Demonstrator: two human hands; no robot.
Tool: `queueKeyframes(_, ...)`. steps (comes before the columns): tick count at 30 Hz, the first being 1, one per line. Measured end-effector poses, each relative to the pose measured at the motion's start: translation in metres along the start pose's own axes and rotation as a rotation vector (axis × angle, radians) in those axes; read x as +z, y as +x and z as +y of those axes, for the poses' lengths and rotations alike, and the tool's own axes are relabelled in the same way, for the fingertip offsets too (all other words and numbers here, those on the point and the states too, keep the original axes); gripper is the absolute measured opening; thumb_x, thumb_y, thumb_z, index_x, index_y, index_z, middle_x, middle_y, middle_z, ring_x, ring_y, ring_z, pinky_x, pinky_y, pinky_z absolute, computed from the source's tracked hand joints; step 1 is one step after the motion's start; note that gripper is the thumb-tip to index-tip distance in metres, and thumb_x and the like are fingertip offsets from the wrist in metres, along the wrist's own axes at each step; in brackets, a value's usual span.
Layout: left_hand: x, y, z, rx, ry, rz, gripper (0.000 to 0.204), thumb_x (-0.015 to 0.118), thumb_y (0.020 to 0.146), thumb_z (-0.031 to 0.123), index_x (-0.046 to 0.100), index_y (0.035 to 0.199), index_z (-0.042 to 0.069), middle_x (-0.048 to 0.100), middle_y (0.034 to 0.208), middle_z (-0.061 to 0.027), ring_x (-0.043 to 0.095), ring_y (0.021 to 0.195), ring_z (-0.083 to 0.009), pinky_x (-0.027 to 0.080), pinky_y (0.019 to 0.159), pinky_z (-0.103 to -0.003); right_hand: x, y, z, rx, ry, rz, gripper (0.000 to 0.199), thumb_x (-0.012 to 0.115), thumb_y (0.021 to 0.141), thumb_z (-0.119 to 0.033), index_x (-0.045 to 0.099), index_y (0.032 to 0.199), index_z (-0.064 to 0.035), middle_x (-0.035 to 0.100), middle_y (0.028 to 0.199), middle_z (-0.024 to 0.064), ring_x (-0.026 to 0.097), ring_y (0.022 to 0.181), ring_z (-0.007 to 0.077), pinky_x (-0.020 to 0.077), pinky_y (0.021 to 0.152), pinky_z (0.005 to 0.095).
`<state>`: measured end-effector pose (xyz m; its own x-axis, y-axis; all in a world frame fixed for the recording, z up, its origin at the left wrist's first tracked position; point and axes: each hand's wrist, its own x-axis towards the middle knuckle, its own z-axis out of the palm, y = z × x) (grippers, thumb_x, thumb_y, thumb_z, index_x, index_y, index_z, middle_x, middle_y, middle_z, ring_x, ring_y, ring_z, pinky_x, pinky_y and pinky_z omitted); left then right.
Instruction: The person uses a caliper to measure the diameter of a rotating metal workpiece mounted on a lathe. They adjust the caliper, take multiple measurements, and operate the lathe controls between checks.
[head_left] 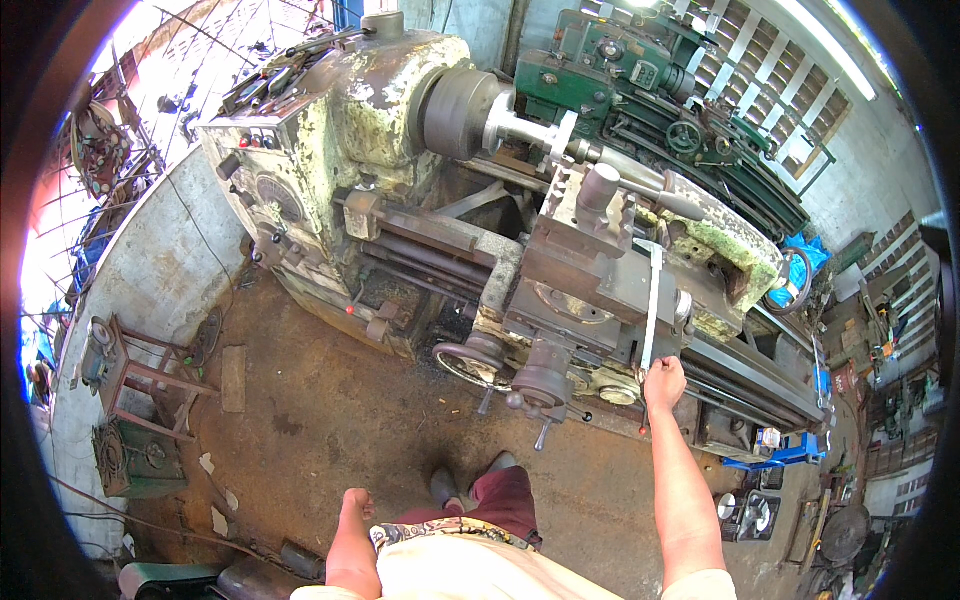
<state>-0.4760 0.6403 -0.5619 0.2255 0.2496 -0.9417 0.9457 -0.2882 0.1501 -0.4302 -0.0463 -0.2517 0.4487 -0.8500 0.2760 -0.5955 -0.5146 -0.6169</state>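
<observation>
My right hand is closed around the lower end of a long, flat silver tool with a short crosspiece at its top. The tool stands across the front of the lathe carriage, beside the tool post. Its exact kind is unclear. A pale metal workpiece sits between the big dark chuck and the tailstock side. Down by my waist hangs my left hand, fingers curled in and apparently holding nothing. Handwheels and crank handles project from the carriage's front.
Behind stands a green lathe. Loose tools lie on the headstock. At left are a wooden stand and a green box. A blue metal stand and black trays lie at right.
</observation>
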Motion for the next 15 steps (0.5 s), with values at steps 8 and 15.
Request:
queueKeyframes(8,0.0004,0.0002,-0.0009,-0.012,-0.008,-0.008,0.025,0.047,0.098,0.023,0.064,0.101,0.005,0.066,0.092,-0.0108,0.066,0.073,-0.0304,0.054,0.067,-0.050,0.0000,0.0000,-0.0003,0.002,0.019,0.001,0.014,0.065,0.086,-0.014,0.067,0.089,-0.0006,0.070,0.087,0.0222,0.069,0.085,0.0397,0.0517,0.077,0.0443)
queueKeyframes(15,0.0018,0.0026,-0.0005,-0.035,0.040,-0.004,0.022,0.052,0.097,0.023,0.064,0.100,0.005,0.066,0.091,-0.0110,0.067,0.074,-0.0316,0.055,0.067,-0.050,-0.0007,-0.0004,-0.0006,-0.031,0.005,0.008,0.015,0.066,0.086,-0.015,0.066,0.090,-0.0005,0.070,0.089,0.0223,0.068,0.086,0.0417,0.0514,0.077,0.0456)
